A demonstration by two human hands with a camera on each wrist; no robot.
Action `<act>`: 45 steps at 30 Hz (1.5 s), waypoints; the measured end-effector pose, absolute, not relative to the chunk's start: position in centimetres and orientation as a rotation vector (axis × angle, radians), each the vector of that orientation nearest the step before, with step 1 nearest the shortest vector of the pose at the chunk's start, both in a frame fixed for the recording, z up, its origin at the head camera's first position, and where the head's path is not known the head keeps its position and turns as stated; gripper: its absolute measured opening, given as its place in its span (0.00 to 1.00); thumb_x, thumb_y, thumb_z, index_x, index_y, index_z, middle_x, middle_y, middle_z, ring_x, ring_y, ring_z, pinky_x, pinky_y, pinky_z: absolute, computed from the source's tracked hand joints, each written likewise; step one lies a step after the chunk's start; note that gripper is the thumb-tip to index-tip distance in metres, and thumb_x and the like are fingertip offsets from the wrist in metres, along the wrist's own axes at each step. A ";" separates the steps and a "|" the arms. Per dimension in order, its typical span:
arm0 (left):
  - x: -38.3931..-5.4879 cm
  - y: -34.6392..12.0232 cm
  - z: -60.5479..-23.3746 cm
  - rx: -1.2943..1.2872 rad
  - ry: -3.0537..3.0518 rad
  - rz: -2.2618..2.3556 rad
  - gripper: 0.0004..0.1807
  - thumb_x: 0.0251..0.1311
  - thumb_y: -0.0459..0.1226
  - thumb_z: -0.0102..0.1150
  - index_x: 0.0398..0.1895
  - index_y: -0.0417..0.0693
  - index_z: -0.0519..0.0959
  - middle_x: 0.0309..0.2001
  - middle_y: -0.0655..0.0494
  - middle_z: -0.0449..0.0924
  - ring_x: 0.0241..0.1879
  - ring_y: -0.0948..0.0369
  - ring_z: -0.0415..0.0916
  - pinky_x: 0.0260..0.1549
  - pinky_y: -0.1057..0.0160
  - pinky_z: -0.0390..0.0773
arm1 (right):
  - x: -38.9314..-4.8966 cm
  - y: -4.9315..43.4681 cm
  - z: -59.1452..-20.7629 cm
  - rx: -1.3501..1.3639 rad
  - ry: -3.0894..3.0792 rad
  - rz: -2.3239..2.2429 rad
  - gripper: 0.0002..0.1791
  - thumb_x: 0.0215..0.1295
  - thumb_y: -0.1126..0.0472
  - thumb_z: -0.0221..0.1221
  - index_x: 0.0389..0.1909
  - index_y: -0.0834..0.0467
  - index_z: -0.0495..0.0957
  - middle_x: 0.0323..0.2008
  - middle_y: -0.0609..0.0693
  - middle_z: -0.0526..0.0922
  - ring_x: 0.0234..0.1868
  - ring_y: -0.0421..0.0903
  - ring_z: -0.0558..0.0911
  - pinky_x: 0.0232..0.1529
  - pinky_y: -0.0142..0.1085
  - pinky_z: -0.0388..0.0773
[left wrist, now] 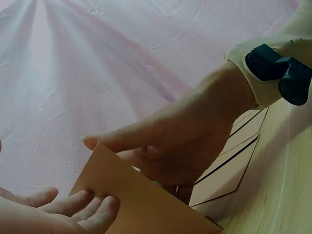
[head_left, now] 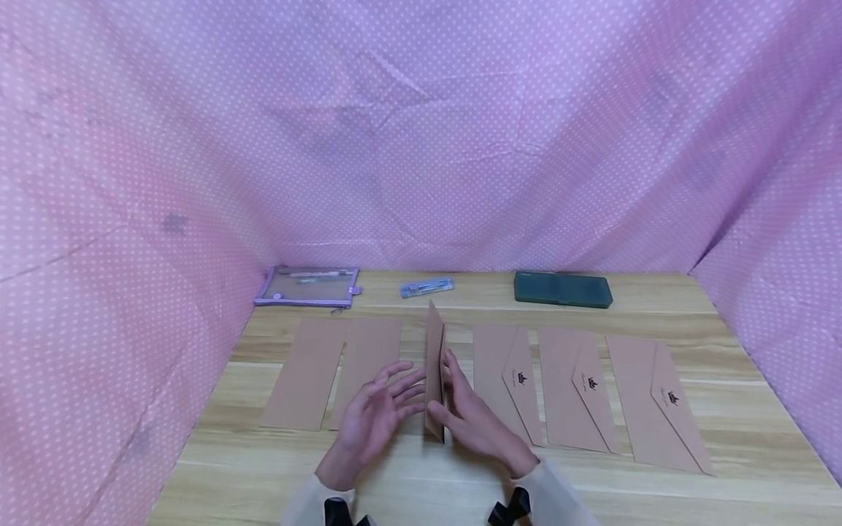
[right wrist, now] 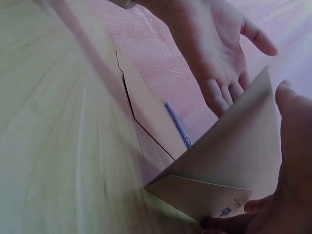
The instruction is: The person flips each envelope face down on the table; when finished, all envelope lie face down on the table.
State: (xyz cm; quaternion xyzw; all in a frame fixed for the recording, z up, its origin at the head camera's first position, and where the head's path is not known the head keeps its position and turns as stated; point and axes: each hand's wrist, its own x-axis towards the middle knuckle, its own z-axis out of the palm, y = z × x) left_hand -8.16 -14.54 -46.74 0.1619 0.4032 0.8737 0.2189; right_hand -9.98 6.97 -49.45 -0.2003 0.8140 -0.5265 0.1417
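A brown paper envelope point(head_left: 434, 372) stands on edge between the two hands, its pointed flap with a small printed crown showing in the right wrist view. My right hand point(head_left: 476, 420) holds it from the right, thumb across the near edge and fingers along the flap side. On the other side my left hand point(head_left: 375, 416) is spread palm up, with fingertips point(left wrist: 109, 207) against the plain face. Two envelopes point(head_left: 305, 372) lie plain side up at the left. Three more point(head_left: 503, 380) lie in a row at the right, flaps and crown prints facing up.
Along the back of the wooden table point(head_left: 421, 497) lie a clear zip pouch point(head_left: 305, 296) with purple trim and pens inside, a small blue packet point(head_left: 427, 287), and a dark green case point(head_left: 562, 289). Pink dotted cloth point(head_left: 421, 146) hangs behind and at both sides.
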 end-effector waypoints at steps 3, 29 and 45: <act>-8.3 -14.3 -46.9 0.461 1.119 2.400 0.25 0.77 0.38 0.16 0.68 0.49 0.62 0.68 0.52 0.73 0.65 0.58 0.72 0.66 0.55 0.73 | -9.9 6.9 -49.5 -0.590 2.353 -1.523 0.47 0.76 0.50 0.51 0.81 0.50 0.29 0.82 0.57 0.39 0.76 0.62 0.61 0.72 0.58 0.65; -8.0 -13.2 -49.5 0.228 1.272 2.182 0.20 0.78 0.44 0.27 0.59 0.60 0.71 0.59 0.67 0.75 0.62 0.62 0.71 0.56 0.57 0.75 | -9.4 8.5 -49.3 -0.542 2.309 -1.636 0.43 0.75 0.56 0.53 0.81 0.48 0.37 0.80 0.64 0.48 0.70 0.66 0.71 0.67 0.60 0.70; -7.9 -13.6 -49.8 0.168 1.325 2.185 0.19 0.78 0.43 0.28 0.60 0.56 0.69 0.65 0.57 0.69 0.65 0.57 0.67 0.58 0.54 0.76 | -9.0 9.8 -50.3 -0.264 2.364 -1.687 0.46 0.71 0.52 0.57 0.81 0.54 0.41 0.81 0.59 0.48 0.81 0.59 0.49 0.78 0.60 0.46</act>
